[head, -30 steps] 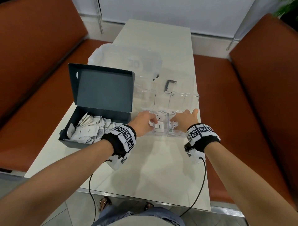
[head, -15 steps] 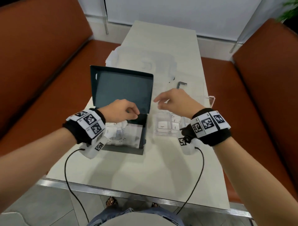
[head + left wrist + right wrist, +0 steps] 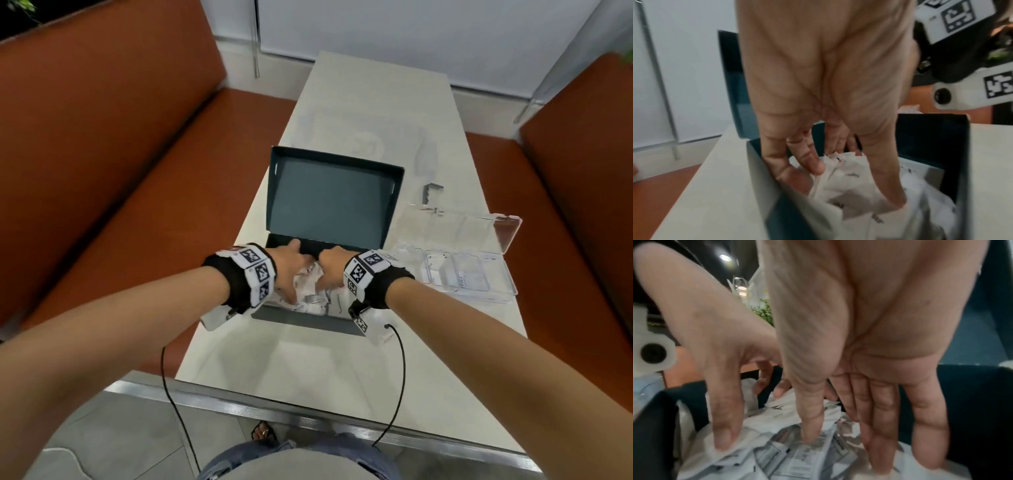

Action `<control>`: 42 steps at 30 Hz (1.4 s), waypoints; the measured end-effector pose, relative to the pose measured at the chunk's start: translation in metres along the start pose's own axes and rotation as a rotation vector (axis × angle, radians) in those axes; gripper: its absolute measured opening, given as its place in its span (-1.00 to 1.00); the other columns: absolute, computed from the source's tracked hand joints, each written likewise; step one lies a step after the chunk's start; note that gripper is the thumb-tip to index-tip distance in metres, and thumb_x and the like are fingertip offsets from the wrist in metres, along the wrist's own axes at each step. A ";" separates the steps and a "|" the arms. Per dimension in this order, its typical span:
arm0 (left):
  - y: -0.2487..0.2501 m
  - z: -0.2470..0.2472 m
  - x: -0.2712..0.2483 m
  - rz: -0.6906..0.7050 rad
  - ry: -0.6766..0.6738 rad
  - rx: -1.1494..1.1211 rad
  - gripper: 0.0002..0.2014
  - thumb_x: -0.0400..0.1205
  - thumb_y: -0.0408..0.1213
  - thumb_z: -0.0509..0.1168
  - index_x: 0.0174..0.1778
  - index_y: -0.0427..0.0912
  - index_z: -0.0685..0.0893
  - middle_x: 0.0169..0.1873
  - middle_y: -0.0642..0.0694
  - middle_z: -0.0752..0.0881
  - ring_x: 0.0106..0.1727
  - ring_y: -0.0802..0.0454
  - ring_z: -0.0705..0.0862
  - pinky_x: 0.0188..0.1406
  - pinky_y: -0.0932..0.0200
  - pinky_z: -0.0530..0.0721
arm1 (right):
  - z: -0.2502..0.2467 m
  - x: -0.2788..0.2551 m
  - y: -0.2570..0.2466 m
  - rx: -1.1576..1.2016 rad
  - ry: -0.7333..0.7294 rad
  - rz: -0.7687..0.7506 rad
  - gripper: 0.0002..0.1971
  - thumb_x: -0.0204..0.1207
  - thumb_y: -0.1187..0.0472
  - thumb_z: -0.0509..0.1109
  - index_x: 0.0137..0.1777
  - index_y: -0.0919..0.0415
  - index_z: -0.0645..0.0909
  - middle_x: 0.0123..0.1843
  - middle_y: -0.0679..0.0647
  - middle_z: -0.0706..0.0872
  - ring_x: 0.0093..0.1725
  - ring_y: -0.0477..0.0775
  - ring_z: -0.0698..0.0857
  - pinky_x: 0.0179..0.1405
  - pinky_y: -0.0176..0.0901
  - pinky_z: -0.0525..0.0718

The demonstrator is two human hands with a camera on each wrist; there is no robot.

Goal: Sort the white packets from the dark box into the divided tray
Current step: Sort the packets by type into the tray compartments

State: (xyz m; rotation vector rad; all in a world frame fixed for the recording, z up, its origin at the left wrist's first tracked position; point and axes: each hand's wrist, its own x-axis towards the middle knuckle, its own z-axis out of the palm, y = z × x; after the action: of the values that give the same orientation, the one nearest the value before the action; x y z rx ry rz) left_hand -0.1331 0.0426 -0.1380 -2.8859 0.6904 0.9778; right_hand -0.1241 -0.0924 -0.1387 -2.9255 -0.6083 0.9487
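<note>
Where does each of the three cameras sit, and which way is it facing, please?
Head: worn on the head, looking down at the table; both forearms, left hand and right hand in the dark box.
Left wrist: looks along the left hand into the white packets.
Right wrist: looks along the right hand; the left hand shows too.
Shared: the packets, the box.

Dark teal box [image 3: 334, 205], white packets [image 3: 310, 291] w/ black print – orange benches [image 3: 102, 137].

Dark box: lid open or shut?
Open. The dark box has its lid standing upright behind both hands, with white packets exposed inside.
</note>
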 end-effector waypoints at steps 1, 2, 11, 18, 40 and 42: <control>0.001 0.003 0.001 0.009 0.005 0.030 -0.11 0.37 -0.02 0.60 0.57 -0.08 0.32 0.22 -0.19 0.33 0.17 -0.18 0.57 0.17 -0.02 0.66 | 0.001 0.003 -0.002 0.027 -0.011 0.020 -0.77 0.48 0.12 0.49 -0.10 0.28 0.57 -0.25 0.11 0.61 -0.24 0.12 0.62 -0.21 -0.11 0.63; 0.001 0.006 0.003 0.012 0.021 0.058 -0.06 0.34 -0.01 0.62 0.58 -0.08 0.29 0.22 -0.19 0.31 0.18 -0.19 0.57 0.15 -0.02 0.66 | 0.002 0.006 -0.004 0.064 -0.019 0.045 -0.77 0.47 0.13 0.50 -0.14 0.28 0.56 -0.30 0.09 0.60 -0.27 0.10 0.62 -0.24 -0.14 0.64; 0.006 0.011 0.006 -0.016 0.144 -0.009 -0.40 0.57 -0.09 0.43 0.47 -0.23 0.40 0.31 -0.28 0.34 0.06 -0.26 0.70 0.10 -0.06 0.69 | 0.019 0.009 0.003 0.677 -0.025 0.165 -0.75 0.45 0.27 0.51 0.07 0.22 0.55 -0.10 0.16 0.62 -0.30 0.07 0.67 -0.32 -0.12 0.64; -0.002 0.009 0.007 0.023 0.226 -0.074 -0.67 0.64 -0.24 0.38 0.29 -0.26 0.60 0.19 -0.25 0.55 0.13 -0.24 0.68 0.01 0.04 0.62 | 0.032 0.005 0.011 0.777 0.051 0.210 -0.70 0.47 0.33 0.51 0.16 0.20 0.55 -0.18 0.16 0.65 -0.31 0.08 0.70 -0.10 0.01 0.76; -0.027 -0.019 -0.050 0.149 0.528 -1.165 -0.87 0.60 -0.47 0.28 -0.13 -0.18 0.69 -0.44 0.17 0.67 -0.44 0.34 0.63 -0.53 0.45 0.55 | -0.001 -0.047 -0.001 1.620 0.207 -0.223 -0.85 0.60 0.32 0.33 0.14 0.28 0.58 -0.07 0.17 0.75 -0.20 0.09 0.78 -0.19 -0.16 0.76; -0.027 -0.019 -0.049 0.140 0.503 -1.252 -0.86 0.60 -0.44 0.29 0.02 -0.28 0.71 -0.27 0.01 0.73 -0.27 0.24 0.68 -0.42 0.32 0.64 | -0.002 -0.048 -0.002 1.559 0.294 -0.214 -0.82 0.61 0.20 0.37 0.12 0.29 0.61 -0.15 0.11 0.74 -0.32 0.03 0.71 -0.32 -0.18 0.71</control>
State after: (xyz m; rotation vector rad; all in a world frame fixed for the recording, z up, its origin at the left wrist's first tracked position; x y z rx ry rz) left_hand -0.1462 0.0835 -0.0974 -4.3325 0.2917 0.8698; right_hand -0.1597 -0.1078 -0.1096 -1.4848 -0.0285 0.4951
